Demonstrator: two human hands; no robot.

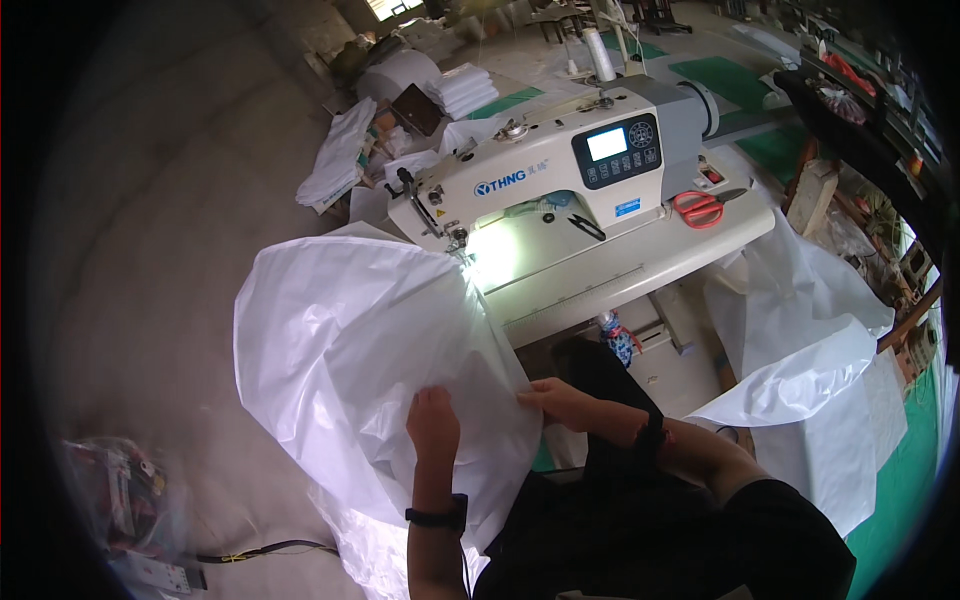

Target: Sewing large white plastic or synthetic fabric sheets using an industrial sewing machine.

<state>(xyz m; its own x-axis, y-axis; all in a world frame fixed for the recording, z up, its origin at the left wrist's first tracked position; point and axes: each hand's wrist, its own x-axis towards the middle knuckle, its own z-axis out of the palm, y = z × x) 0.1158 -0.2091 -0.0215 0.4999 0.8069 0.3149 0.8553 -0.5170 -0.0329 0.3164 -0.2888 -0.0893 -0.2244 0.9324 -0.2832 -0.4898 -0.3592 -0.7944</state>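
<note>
A large white plastic sheet (pixel 350 330), glossy and creased, hangs over the front of the sewing machine (pixel 540 160). Its upper edge runs under the needle area (pixel 458 245), where a bright lamp glows. My left hand (pixel 433 425) is closed on the middle of the sheet, with its fingertips partly hidden. At the sheet's right edge, my right hand (pixel 560 403) pinches the material between thumb and fingers. Black thread snips (pixel 587 227) lie on the machine bed, and red-handled scissors (pixel 700 208) rest at its right end.
Stacked white sheets (pixel 463 90) lie behind the machine. More white sheeting (pixel 800 380) drapes down on the right. A thread cone (pixel 598 55) stands at the back. On the floor at lower left are a clear plastic bag (pixel 125 490) and a black cable (pixel 270 548).
</note>
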